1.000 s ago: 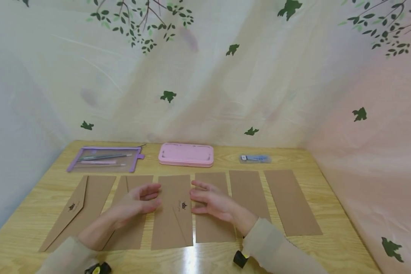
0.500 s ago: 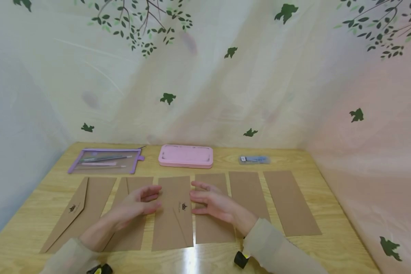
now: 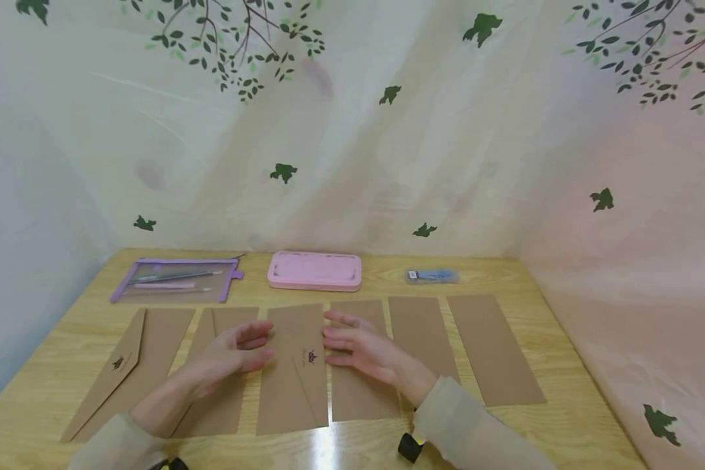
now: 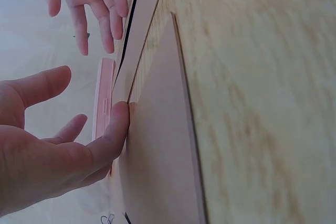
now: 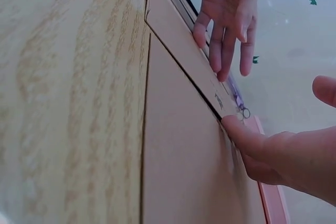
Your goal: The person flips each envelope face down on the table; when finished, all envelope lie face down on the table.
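Several brown paper envelopes lie in a row on the table. Between my hands is the third envelope from the left (image 3: 290, 398), with a small crown print and a slanting flap edge facing up. My left hand (image 3: 226, 359) is at its left edge, over the second envelope (image 3: 220, 411). At the right edge is my right hand (image 3: 367, 352), over the fourth envelope (image 3: 364, 398). Both hands have loosely extended fingers and hold nothing. In the left wrist view, a fingertip of the left hand (image 4: 68, 145) appears to touch an envelope; in the right wrist view, the right hand (image 5: 289, 153) looks similar.
Along the back lie a purple-edged clear zip pouch (image 3: 176, 281) with pens, a pink pencil case (image 3: 314, 271) and a small blue item in clear packaging (image 3: 431, 276). The leftmost envelope (image 3: 153, 365) shows its flap; two plain envelopes, including the rightmost (image 3: 496, 352), lie at right.
The head view has shifted slightly, so the scene sits a little lower and further left. Both hands keep their place beside the third envelope; nothing is picked up.
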Motion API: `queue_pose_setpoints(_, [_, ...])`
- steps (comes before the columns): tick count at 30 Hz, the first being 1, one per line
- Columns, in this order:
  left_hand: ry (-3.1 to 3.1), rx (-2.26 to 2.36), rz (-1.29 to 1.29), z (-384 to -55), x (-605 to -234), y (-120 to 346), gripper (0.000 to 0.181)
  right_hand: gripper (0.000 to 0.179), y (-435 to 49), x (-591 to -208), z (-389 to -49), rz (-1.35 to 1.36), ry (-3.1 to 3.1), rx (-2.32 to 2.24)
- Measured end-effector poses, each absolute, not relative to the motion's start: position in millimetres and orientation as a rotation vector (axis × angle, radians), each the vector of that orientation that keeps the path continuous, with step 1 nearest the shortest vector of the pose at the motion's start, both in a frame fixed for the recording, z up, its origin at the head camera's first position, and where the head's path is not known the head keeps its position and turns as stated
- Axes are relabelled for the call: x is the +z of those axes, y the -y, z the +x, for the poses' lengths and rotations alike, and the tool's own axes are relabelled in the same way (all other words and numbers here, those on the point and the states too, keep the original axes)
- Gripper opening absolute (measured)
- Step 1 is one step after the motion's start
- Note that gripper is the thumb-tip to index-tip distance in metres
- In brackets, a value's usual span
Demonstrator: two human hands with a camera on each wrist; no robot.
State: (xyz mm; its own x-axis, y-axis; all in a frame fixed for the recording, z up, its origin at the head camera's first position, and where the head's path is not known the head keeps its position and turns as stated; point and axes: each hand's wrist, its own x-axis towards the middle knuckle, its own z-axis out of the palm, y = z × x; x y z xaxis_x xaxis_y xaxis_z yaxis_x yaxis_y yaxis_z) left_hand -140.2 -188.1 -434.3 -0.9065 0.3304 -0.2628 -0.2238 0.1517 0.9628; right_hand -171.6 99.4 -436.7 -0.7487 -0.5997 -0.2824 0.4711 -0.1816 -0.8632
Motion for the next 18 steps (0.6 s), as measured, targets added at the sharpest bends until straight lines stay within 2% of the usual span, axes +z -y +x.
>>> queue_pose_setpoints(18, [-1.994,1.819,0.126,-139.6,-435.2,190.7,0.068,0.067,-93.8,-433.2,-174.5,-0.138,-1.463,-1.953])
